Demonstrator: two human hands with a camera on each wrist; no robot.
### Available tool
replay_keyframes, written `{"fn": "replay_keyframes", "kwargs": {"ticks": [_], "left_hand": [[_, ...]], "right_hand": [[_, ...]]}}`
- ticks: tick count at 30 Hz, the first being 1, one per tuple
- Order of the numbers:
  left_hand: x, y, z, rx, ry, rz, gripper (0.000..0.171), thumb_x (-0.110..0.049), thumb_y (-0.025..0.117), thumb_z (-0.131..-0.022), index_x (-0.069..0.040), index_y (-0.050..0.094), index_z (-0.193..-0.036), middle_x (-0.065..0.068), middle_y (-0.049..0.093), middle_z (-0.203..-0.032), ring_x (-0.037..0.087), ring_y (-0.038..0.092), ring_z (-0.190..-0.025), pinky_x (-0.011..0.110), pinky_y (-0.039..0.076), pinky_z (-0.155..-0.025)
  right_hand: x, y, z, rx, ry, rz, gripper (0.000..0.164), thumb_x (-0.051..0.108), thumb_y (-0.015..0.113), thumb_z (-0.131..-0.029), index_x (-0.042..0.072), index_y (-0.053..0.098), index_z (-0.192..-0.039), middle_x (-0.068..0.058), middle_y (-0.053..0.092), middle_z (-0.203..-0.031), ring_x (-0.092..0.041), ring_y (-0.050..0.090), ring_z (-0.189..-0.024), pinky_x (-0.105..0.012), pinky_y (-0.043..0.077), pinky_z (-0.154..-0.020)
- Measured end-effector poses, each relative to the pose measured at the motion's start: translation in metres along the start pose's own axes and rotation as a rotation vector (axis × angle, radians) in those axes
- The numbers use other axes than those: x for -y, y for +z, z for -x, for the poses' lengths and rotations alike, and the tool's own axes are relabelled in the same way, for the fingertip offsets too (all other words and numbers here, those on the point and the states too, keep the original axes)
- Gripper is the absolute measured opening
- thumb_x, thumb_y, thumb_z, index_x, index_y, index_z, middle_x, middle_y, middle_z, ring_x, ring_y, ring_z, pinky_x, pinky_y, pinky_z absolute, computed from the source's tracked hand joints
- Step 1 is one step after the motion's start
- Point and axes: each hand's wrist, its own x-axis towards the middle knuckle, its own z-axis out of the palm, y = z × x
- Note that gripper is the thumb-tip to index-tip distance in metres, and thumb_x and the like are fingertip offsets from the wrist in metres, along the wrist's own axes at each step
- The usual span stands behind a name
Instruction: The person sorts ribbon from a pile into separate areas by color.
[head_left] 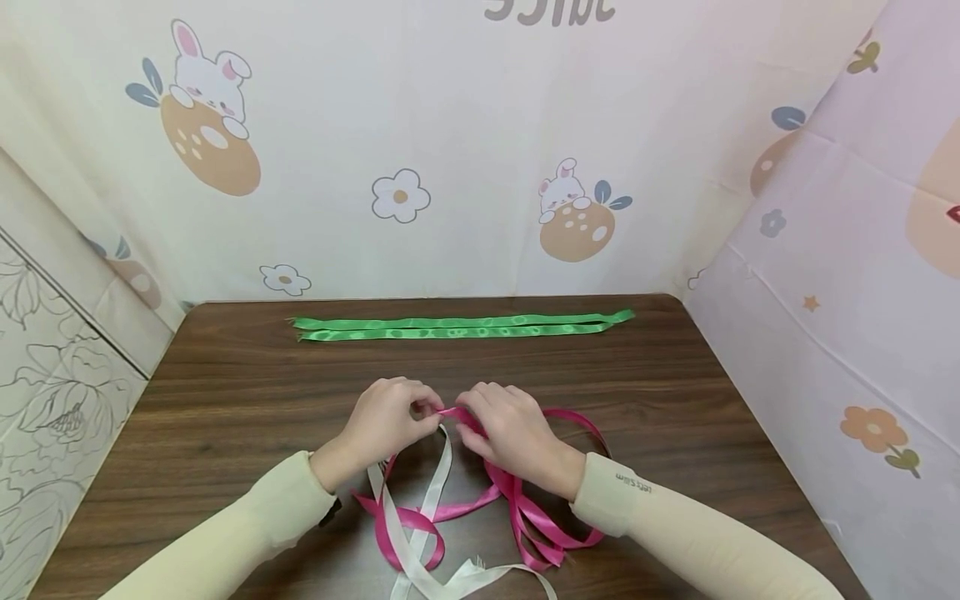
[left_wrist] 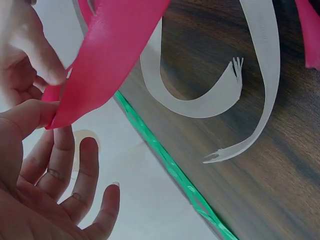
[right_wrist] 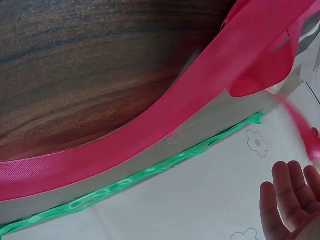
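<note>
Both hands are raised close together over the middle of the table, with a pink satin ribbon between them. Thumb and index finger of my left hand pinch a narrow part of it, while the other fingers spread loosely in the left wrist view. My right hand grips the same ribbon a short way to the right, its thumb against the fabric. Long pink loops hang down and lie on the table below the right hand. A white ribbon with frayed ends lies beneath the hands, crossing the pink one.
Along the table's back edge lies a folded green ribbon, stretched out sideways. The dark wooden table meets a printed curtain at the back. Another printed cloth hangs at the right.
</note>
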Motion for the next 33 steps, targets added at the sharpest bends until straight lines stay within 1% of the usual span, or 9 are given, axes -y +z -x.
{"fn": "replay_keyframes", "kwargs": {"ticks": [2, 5, 8, 11, 16, 19, 22, 27, 33], "left_hand": [[0.000, 0.000, 0.000, 0.001, 0.006, 0.003, 0.006, -0.014, 0.082, -0.082, -0.019, 0.079, -0.083, -0.012, 0.067, -0.070, 0.014, 0.062, -0.070, 0.019, 0.043, -0.063], [0.000, -0.001, 0.000, 0.003, 0.015, 0.002, 0.006, -0.014, 0.082, -0.082, -0.020, 0.079, -0.082, -0.013, 0.067, -0.070, 0.011, 0.059, -0.069, 0.019, 0.042, -0.063], [0.001, -0.001, 0.001, 0.004, 0.025, -0.003, 0.006, -0.015, 0.083, -0.082, -0.020, 0.079, -0.082, -0.013, 0.067, -0.071, 0.007, 0.057, -0.069, 0.019, 0.043, -0.064], [0.004, -0.002, 0.002, 0.006, 0.031, -0.012, 0.005, -0.016, 0.083, -0.082, -0.020, 0.080, -0.083, -0.014, 0.068, -0.072, 0.006, 0.058, -0.070, 0.020, 0.045, -0.065], [0.008, -0.003, 0.006, 0.002, 0.026, -0.014, 0.005, -0.020, 0.086, -0.082, -0.021, 0.081, -0.084, -0.014, 0.069, -0.073, 0.010, 0.064, -0.072, 0.026, 0.047, -0.070], [0.009, -0.003, 0.008, 0.000, 0.024, -0.009, 0.007, -0.020, 0.087, -0.081, -0.021, 0.081, -0.085, -0.013, 0.070, -0.074, 0.012, 0.066, -0.074, 0.031, 0.049, -0.073], [0.011, -0.003, 0.010, 0.000, 0.026, -0.008, 0.008, -0.020, 0.087, -0.081, -0.022, 0.081, -0.086, -0.013, 0.072, -0.077, 0.010, 0.066, -0.077, 0.033, 0.051, -0.076], [0.012, -0.003, 0.014, 0.014, 0.026, 0.009, 0.007, -0.019, 0.085, -0.083, -0.019, 0.081, -0.089, -0.012, 0.074, -0.081, 0.008, 0.067, -0.078, 0.028, 0.052, -0.073], [0.015, -0.004, 0.019, 0.044, -0.004, 0.044, 0.008, -0.017, 0.085, -0.084, -0.018, 0.081, -0.091, -0.010, 0.076, -0.083, 0.006, 0.068, -0.078, 0.023, 0.053, -0.070]], "right_hand": [[-0.002, -0.001, -0.001, 0.003, 0.012, -0.009, 0.021, 0.021, 0.074, -0.088, 0.015, 0.068, -0.107, 0.005, 0.069, -0.091, -0.009, 0.061, -0.076, -0.024, 0.052, -0.064], [-0.004, -0.004, -0.002, -0.007, 0.016, -0.032, 0.019, 0.015, 0.072, -0.086, 0.015, 0.068, -0.104, 0.005, 0.069, -0.090, -0.009, 0.061, -0.076, -0.024, 0.052, -0.065], [-0.007, -0.008, -0.003, -0.031, -0.001, -0.046, 0.018, 0.015, 0.075, -0.085, 0.015, 0.069, -0.102, 0.004, 0.070, -0.089, -0.009, 0.062, -0.076, -0.025, 0.053, -0.066], [-0.012, -0.012, -0.003, -0.062, -0.021, -0.050, 0.013, 0.016, 0.076, -0.087, 0.015, 0.071, -0.100, 0.003, 0.071, -0.089, -0.010, 0.065, -0.078, -0.026, 0.055, -0.067], [-0.022, -0.020, -0.002, -0.110, -0.023, -0.064, 0.011, 0.016, 0.079, -0.088, 0.014, 0.075, -0.098, 0.003, 0.072, -0.091, -0.010, 0.067, -0.080, -0.027, 0.056, -0.068], [-0.028, -0.026, -0.002, -0.131, -0.010, -0.075, 0.013, 0.015, 0.082, -0.086, 0.013, 0.076, -0.097, 0.002, 0.073, -0.091, -0.011, 0.068, -0.080, -0.028, 0.056, -0.067], [-0.035, -0.033, -0.001, -0.152, 0.010, -0.096, 0.015, 0.014, 0.084, -0.084, 0.012, 0.077, -0.097, 0.001, 0.074, -0.091, -0.012, 0.068, -0.079, -0.030, 0.058, -0.068], [-0.047, -0.045, -0.001, -0.164, 0.059, -0.129, 0.012, 0.015, 0.083, -0.086, 0.011, 0.077, -0.097, 0.001, 0.074, -0.091, -0.012, 0.068, -0.077, -0.031, 0.059, -0.069], [-0.064, -0.060, 0.004, -0.152, 0.126, -0.130, 0.013, 0.015, 0.082, -0.087, 0.011, 0.078, -0.099, -0.001, 0.074, -0.093, -0.012, 0.068, -0.079, -0.033, 0.060, -0.070]]}}
